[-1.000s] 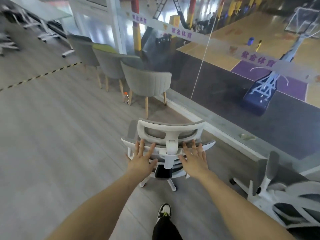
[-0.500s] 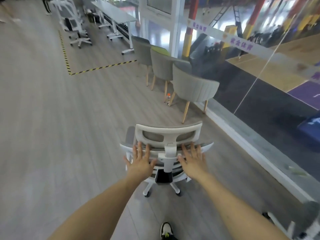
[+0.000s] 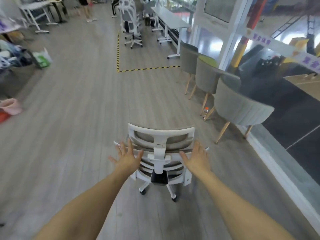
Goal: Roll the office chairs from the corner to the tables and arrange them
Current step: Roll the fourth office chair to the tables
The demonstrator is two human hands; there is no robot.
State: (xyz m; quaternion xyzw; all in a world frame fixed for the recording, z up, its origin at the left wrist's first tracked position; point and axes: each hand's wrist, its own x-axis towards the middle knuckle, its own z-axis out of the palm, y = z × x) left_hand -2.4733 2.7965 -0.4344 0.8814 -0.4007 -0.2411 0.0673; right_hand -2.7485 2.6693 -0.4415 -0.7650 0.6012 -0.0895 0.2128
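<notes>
Both hands, left (image 3: 127, 158) and right (image 3: 197, 158), spread flat and wide against the back of a white office chair (image 3: 160, 153); its seat is hidden. Grey plank floor (image 3: 78, 118) stretches ahead, with grey armchairs (image 3: 240, 108) lining the right glass wall. Far off, blurred, a long desk (image 3: 170, 19) stands beyond hazard tape (image 3: 118, 51).

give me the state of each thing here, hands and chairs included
left hand: open, fingers spread, at the backrest
right hand: open, fingers straight, at the backrest
white mesh-back office chair: upright on its castors, back toward the person
three grey upholstered chairs with wooden legs: upright, in a row beside the glass wall
small bottle: upright on the floor
</notes>
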